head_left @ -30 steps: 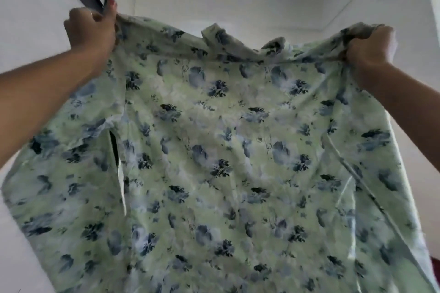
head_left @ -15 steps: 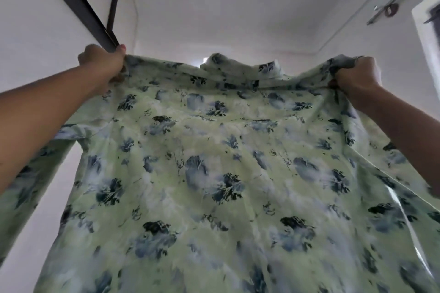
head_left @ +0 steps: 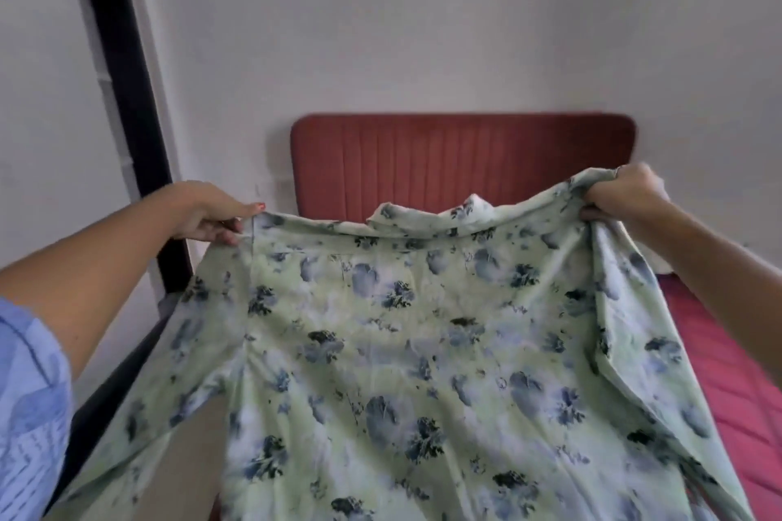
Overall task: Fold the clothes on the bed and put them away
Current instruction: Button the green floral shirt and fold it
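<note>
My left hand (head_left: 211, 212) and right hand (head_left: 626, 195) each grip a shoulder of the floral shirt (head_left: 402, 351), spread above the bed (head_left: 728, 351).

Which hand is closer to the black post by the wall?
Left. The left hand grips the shirt just beside the black post; the right hand grips the far shoulder, across the bed.

A red padded headboard (head_left: 461, 165) stands against the white wall (head_left: 423, 21), a black upright post (head_left: 122, 106) at left.
</note>
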Action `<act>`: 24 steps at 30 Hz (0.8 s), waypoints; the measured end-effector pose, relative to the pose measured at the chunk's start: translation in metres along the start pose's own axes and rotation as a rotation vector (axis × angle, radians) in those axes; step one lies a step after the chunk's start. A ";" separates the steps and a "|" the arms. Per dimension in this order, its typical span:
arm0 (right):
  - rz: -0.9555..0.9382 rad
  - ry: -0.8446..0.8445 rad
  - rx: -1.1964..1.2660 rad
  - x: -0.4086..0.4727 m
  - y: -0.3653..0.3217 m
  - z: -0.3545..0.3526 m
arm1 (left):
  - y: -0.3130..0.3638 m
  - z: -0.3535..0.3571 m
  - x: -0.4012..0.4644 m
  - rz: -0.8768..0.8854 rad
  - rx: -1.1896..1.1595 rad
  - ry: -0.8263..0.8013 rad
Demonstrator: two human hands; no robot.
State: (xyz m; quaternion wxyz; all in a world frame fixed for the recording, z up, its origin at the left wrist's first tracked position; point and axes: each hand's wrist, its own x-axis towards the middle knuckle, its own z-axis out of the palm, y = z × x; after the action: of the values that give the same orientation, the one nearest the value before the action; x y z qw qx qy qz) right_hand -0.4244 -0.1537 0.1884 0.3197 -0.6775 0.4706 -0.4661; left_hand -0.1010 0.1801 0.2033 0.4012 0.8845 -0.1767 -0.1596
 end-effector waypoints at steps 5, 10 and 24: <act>0.231 -0.150 -0.152 0.049 0.123 0.120 | -0.070 0.120 0.148 -0.007 0.060 0.047; 0.384 -0.202 -0.280 0.085 0.228 0.218 | -0.130 0.228 0.256 0.013 0.109 0.078; -0.143 -0.547 -0.674 -0.037 0.302 0.212 | -0.229 0.302 0.226 0.513 0.481 -0.002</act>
State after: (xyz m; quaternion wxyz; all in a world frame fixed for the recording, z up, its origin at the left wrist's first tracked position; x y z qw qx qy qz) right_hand -0.3343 -0.2266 -0.1636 0.1606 -0.8733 0.4463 -0.1110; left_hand 0.0138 0.0243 -0.1934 0.2082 0.8804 -0.4260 -0.0080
